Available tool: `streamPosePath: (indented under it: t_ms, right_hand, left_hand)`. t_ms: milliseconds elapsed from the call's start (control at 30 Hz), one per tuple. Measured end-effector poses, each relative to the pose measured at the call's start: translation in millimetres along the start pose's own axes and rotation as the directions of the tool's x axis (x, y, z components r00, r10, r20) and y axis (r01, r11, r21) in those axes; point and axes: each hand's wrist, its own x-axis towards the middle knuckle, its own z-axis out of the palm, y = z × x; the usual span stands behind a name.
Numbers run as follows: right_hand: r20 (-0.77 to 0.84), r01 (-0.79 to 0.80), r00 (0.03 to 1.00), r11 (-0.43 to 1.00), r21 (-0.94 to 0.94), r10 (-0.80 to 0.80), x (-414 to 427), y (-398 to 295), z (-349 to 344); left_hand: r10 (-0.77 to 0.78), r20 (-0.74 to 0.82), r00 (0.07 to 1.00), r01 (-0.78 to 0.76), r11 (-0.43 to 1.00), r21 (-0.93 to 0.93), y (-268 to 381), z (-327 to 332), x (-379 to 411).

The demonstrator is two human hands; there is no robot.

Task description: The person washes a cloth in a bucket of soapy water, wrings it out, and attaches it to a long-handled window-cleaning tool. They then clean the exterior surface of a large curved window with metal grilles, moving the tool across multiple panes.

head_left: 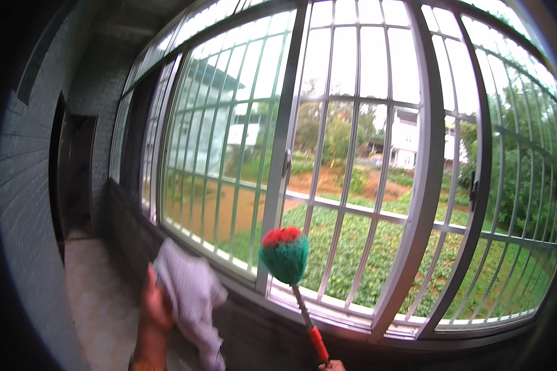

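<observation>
My left hand (157, 299) holds a crumpled light grey-purple cloth (190, 287), which hangs down at the lower left, beside the dark wall under the window. At the bottom edge, my right hand (333, 366) grips the handle of a round-headed brush duster; only part of this hand shows. The duster's bristle head (285, 255) is green with a red top and points up in front of the window frame. Its metal shaft has a red sleeve (318, 344) just above the hand. Whether the bristles touch the frame I cannot tell.
A wide sliding window with metal frames (429, 185) and outer bars spans the view, with its sill track (325, 320) low down. On the left a tiled floor (102, 287) runs along a grey wall (28, 185) to a dark doorway (79, 171). Plants and buildings stand outside.
</observation>
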Motion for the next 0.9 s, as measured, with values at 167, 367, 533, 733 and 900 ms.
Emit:
streamPosePath:
  t_ms: [167, 367, 533, 733, 900]
  right_hand:
    - [-0.156, -0.138, 0.980, 0.985, -0.107, 0.121, -98, -103, -54]
    - [0.226, -0.224, 0.956, 0.964, 0.145, 0.188, -141, -40, -75]
    - [0.321, -0.295, 0.921, 0.933, 0.208, 0.219, -170, -84, -106]
    - [0.196, -0.241, 0.949, 0.969, -0.053, 0.247, -188, -81, -141]
    - [0.274, -0.287, 0.925, 0.957, 0.048, 0.264, -196, -107, -144]
  left_hand:
    - [-0.083, 0.354, 0.932, 0.152, 0.973, -0.172, -10, 136, 101]
    - [-0.069, 0.588, 0.806, 0.169, 0.979, -0.117, -57, 213, 147]
    - [-0.284, 0.211, 0.935, 0.295, 0.955, -0.022, -121, 219, 138]
    - [-0.447, 0.098, 0.889, 0.443, 0.895, 0.060, -126, 194, 109]
    - [-0.291, 0.063, 0.955, 0.264, 0.924, 0.276, -101, 188, 97]
